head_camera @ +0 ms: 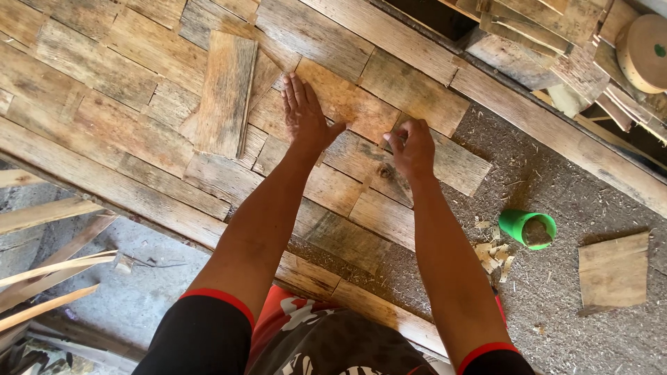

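Note:
My left hand lies flat, fingers together, on a patchwork of thin wooden veneer pieces laid over a board. It presses on the edge of an orange-brown veneer piece. My right hand is beside it, fingers curled, its fingertips pinching or pressing at the lower edge of that same piece, above a grey veneer piece with a knot. A loose long veneer strip lies on top of the others, left of my left hand.
A green cup lies on its side on the bare rough board, with small wood scraps near it. A square veneer offcut lies at right. Stacked veneer and a round roll sit top right. Wood slats lie lower left.

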